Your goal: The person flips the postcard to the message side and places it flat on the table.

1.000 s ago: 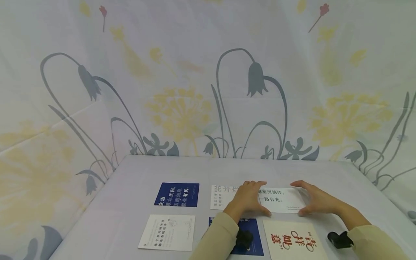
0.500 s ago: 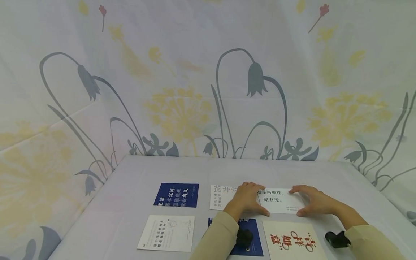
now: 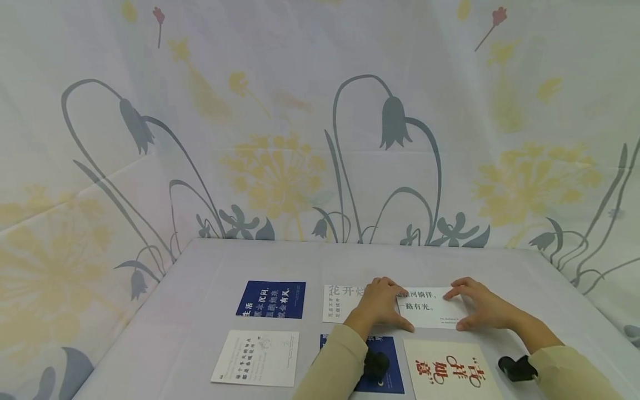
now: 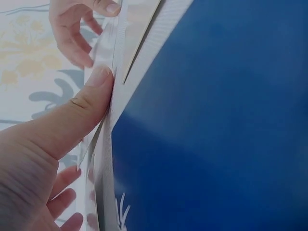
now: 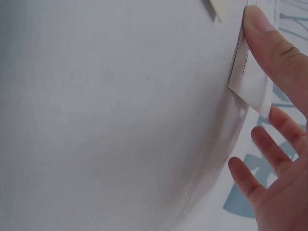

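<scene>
Behind, flower-print cloth [image 3: 290,111]; below, pale table [image 3: 165,339] bearing cards [image 3: 430,312].

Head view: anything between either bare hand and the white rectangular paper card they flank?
Nothing visible. Left hand and right hand both have thumbs at the near edge of the black-text card. A white card with grey lettering lies beside it, not in the way.

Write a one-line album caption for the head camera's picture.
A left hand and a right hand hold a white card among other printed cards before a flowered backdrop.
</scene>
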Action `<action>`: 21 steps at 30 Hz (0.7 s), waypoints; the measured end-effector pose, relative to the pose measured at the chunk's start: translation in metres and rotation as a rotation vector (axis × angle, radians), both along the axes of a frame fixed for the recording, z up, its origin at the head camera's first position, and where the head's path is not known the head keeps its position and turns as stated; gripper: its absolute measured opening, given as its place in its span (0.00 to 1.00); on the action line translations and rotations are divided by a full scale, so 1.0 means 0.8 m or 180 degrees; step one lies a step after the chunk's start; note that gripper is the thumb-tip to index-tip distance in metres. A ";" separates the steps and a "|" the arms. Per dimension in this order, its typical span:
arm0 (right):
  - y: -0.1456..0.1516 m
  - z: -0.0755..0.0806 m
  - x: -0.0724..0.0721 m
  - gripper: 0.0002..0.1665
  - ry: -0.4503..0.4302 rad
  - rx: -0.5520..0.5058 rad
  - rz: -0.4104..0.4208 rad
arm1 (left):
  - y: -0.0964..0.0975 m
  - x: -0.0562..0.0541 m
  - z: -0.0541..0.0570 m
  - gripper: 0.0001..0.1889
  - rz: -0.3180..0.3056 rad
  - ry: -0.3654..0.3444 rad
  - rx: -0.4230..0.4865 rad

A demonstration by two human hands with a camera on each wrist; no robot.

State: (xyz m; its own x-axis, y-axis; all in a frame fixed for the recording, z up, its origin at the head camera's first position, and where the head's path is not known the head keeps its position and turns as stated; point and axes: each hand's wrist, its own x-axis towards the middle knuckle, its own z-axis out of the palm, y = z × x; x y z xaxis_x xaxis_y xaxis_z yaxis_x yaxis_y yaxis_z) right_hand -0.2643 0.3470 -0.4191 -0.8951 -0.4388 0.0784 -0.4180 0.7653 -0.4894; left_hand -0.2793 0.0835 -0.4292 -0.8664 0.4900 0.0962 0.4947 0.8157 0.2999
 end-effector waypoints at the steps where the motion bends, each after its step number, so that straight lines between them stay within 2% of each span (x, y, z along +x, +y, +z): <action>1: 0.000 0.000 0.000 0.34 0.0010 -0.0010 -0.0007 | 0.000 0.000 0.000 0.37 -0.0002 0.0008 0.0025; 6: -0.002 0.002 0.001 0.30 0.0033 -0.0089 -0.0081 | 0.003 0.000 0.001 0.36 0.0020 -0.0063 0.0322; 13: -0.006 0.004 0.004 0.24 0.0258 -0.0090 -0.0308 | 0.009 0.004 0.004 0.35 0.0125 -0.0448 0.0828; 16: -0.009 0.005 0.008 0.23 0.0349 -0.0079 -0.0428 | 0.009 0.006 0.005 0.33 0.0173 -0.0510 0.1026; 21: -0.006 0.008 0.014 0.22 0.0336 -0.0120 -0.0555 | 0.009 0.008 0.004 0.32 0.0228 -0.0605 0.1349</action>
State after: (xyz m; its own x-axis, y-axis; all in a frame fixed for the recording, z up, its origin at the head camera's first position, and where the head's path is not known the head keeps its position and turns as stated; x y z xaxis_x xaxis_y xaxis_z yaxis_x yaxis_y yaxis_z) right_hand -0.2530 0.3421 -0.4129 -0.9433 -0.2729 0.1891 -0.3313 0.8126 -0.4795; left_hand -0.2728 0.0904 -0.4263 -0.9182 0.3801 0.1112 0.3456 0.6319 0.6937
